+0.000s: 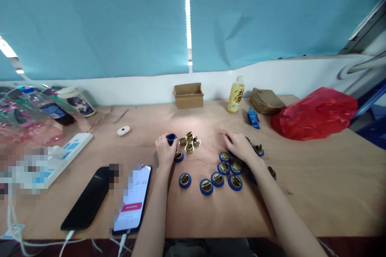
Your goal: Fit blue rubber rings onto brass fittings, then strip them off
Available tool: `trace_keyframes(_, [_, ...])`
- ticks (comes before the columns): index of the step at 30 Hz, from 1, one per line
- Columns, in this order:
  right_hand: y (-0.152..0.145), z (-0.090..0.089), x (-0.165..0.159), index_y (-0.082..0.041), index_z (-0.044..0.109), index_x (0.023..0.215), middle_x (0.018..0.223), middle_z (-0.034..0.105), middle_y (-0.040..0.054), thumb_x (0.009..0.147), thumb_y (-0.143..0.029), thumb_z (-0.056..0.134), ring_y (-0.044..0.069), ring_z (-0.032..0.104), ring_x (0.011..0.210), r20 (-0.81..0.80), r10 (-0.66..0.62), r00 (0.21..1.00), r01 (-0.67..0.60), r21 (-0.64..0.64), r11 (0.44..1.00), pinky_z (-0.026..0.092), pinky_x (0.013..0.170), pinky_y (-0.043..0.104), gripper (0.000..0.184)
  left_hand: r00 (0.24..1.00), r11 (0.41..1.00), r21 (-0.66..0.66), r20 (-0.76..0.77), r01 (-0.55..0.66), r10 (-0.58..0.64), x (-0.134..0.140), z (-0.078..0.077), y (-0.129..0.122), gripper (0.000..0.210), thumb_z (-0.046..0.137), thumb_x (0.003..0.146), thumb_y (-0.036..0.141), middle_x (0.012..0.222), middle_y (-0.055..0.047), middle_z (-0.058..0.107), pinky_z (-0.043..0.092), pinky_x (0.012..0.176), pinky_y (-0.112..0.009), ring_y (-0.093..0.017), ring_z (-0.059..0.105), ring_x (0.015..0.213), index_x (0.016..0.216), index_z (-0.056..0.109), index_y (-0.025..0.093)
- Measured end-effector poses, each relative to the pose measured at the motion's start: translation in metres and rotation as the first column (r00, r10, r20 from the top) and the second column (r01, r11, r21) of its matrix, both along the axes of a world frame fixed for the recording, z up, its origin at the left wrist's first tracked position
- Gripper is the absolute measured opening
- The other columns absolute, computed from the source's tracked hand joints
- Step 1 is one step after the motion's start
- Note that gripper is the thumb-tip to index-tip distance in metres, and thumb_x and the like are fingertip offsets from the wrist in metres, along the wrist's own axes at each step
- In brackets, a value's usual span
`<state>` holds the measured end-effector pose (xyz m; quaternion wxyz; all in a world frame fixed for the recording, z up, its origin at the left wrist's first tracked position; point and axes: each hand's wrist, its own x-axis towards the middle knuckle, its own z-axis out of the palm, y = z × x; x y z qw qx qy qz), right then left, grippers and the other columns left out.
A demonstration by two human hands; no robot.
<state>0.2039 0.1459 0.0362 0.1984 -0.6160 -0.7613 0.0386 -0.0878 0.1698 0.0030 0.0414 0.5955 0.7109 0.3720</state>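
Observation:
My left hand (164,152) is closed around a dark blue round cup-like piece (171,138), held between thumb and fingers at the table surface. Just right of it sits a small cluster of bare gold-coloured metal discs (189,147) with raised clips. My right hand (239,147) rests low over the table among blue-rimmed discs. Its fingers are curled together, and what they hold, if anything, is hidden. Several blue discs with gold metal backs (217,179) lie between my forearms, one blue-rimmed disc (185,180) apart from the others. More lie partly hidden beneath my right forearm.
Two phones, one dark (87,198) and one lit (132,200), lie at left beside a power strip (70,156). Behind stand an open cardboard box (189,98) and a yellow drink bottle (236,95). A red plastic bag (316,114) sits at right, near a blue packet (253,118).

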Motion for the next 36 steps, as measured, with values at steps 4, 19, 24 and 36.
trace_keyframes(4, [0.0, -0.001, 0.0, -0.018, 0.065, 0.088, 0.086, 0.074, 0.0086, 0.095, -0.02, 0.043, 0.022, 0.068, 0.078, 0.0, 0.006, 1.0, -0.006, 0.006, 1.0, 0.037, 0.065, 0.027, 0.023, 1.0, 0.997, 0.078, 0.011, -0.021, 0.02, -0.001, 0.006, -0.004, 0.037, 0.064, 0.078, 0.034, 0.113, -0.016, 0.063, 0.041, 0.1, -0.047, -0.033, 0.056, 0.111, 0.109, 0.059, 0.015])
trace_keyframes(19, [0.0, 0.001, 0.001, -0.018, 0.065, 0.09, 0.087, 0.074, 0.009, 0.095, -0.021, 0.043, 0.022, 0.068, 0.08, 0.013, 0.002, 1.0, -0.002, 0.008, 1.0, 0.038, 0.067, 0.027, 0.023, 0.821, 0.808, -0.147, 0.073, 0.571, -0.566, 0.004, 0.033, -0.033, 0.024, 0.052, 0.064, 0.008, 0.08, -0.004, 0.067, 0.052, 0.071, -0.031, -0.02, 0.063, 0.078, 0.081, 0.064, 0.021])
trace_keyframes(24, [0.0, 0.002, 0.0, -0.018, 0.066, 0.089, 0.087, 0.074, 0.0093, 0.095, -0.02, 0.043, 0.022, 0.068, 0.079, 0.006, 0.005, 1.0, -0.005, 0.001, 1.0, 0.038, 0.067, 0.027, 0.023, 0.85, 0.833, -0.187, 0.201, 0.521, -0.487, -0.006, 0.031, -0.033, 0.02, 0.054, 0.066, 0.013, 0.071, -0.002, 0.067, 0.05, 0.06, -0.028, -0.018, 0.063, 0.065, 0.082, 0.065, 0.02])
trace_keyframes(36, [-0.004, 0.008, -0.006, -0.018, 0.064, 0.09, 0.087, 0.073, 0.0089, 0.095, -0.02, 0.042, 0.022, 0.066, 0.08, -0.028, 0.043, 0.999, -0.043, -0.012, 0.999, 0.04, 0.069, 0.027, 0.022, 0.763, 0.821, -0.17, 0.507, 0.545, -0.402, -0.012, 0.045, -0.039, 0.016, 0.067, 0.074, 0.032, 0.068, -0.005, 0.073, 0.051, 0.057, -0.027, -0.02, 0.068, 0.064, 0.067, 0.071, 0.018])
